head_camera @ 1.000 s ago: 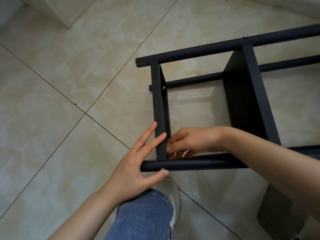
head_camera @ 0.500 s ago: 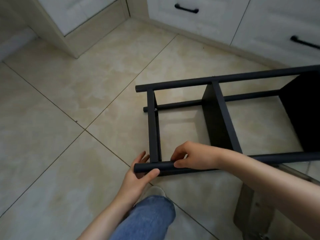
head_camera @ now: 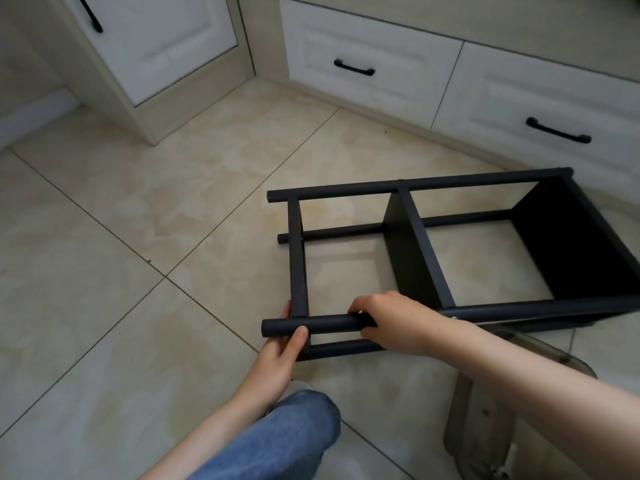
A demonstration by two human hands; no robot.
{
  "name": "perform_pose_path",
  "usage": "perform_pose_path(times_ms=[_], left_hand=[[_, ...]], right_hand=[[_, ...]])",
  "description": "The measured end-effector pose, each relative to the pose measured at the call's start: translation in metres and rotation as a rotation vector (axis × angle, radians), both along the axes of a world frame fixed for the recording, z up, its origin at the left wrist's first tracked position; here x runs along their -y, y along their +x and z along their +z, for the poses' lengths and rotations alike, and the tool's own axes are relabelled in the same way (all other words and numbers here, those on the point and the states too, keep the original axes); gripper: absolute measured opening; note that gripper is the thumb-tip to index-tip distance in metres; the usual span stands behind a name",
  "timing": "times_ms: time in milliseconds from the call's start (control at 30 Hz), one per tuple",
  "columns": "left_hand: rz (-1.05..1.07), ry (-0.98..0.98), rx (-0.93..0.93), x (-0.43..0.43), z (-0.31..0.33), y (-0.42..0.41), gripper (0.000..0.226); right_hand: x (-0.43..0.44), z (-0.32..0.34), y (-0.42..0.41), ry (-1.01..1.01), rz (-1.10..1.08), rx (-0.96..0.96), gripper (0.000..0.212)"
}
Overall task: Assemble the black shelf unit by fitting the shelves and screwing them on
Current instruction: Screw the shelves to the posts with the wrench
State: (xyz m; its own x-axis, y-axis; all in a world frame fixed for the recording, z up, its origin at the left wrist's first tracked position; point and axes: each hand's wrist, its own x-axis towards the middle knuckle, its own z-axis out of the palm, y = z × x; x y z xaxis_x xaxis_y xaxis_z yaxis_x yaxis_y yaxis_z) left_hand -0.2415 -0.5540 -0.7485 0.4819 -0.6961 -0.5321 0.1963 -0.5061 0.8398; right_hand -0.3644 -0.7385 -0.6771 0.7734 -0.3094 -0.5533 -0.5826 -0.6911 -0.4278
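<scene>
The black shelf unit lies on its side on the tiled floor, its round posts running left to right and three shelf boards fitted between them. My left hand grips the end of the near upper post from below, thumb over its front. My right hand curls over the same post a little further right, beside the leftmost shelf board. A screw head shows on that post near my right wrist.
White cabinet drawers with black handles line the wall behind the unit, close to its far post. A translucent stool or container stands under my right forearm. My jeans-clad knee is at the bottom centre. Open tiled floor lies to the left.
The view has pulled back and up, so the whole unit and the cabinets now show. Both hands left the end shelf board and took hold of the near post.
</scene>
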Motion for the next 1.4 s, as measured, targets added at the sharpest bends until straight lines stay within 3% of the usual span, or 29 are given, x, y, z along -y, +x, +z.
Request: perform_pose_path(times_ms=[133, 233, 367, 500, 667, 933, 1033, 1267, 1400], left_hand=[[0.000, 0.052, 0.030, -0.001, 0.000, 0.004, 0.090], [-0.007, 0.068, 0.025, -0.002, 0.003, 0.003, 0.072], [0.027, 0.041, 0.024, 0.005, 0.012, 0.007, 0.082], [0.038, 0.010, 0.045, 0.019, 0.036, 0.015, 0.062], [-0.055, -0.043, 0.095, 0.039, 0.080, 0.028, 0.040], [-0.089, -0.190, 0.180, 0.106, 0.184, 0.051, 0.057], [-0.075, -0.217, 0.256, 0.128, 0.223, 0.061, 0.048], [-0.045, -0.316, 0.407, 0.167, 0.308, 0.072, 0.051], [0.065, -0.400, 0.414, 0.175, 0.347, 0.072, 0.036]], right_hand=[[0.000, 0.006, -0.004, -0.021, 0.021, 0.005, 0.033], [0.000, 0.008, -0.006, -0.035, 0.031, 0.000, 0.032], [0.002, 0.014, -0.007, -0.076, 0.035, 0.012, 0.030], [0.008, 0.026, -0.006, -0.284, 0.002, -0.061, 0.027], [0.013, 0.058, -0.010, -0.398, -0.100, -0.132, 0.047], [0.048, 0.115, -0.010, -0.365, -0.312, 0.214, 0.020], [0.060, 0.134, -0.002, -0.364, -0.361, 0.326, 0.022], [0.089, 0.186, 0.021, -0.273, -0.415, 0.510, 0.024], [0.093, 0.204, 0.032, -0.227, -0.436, 0.614, 0.024]])
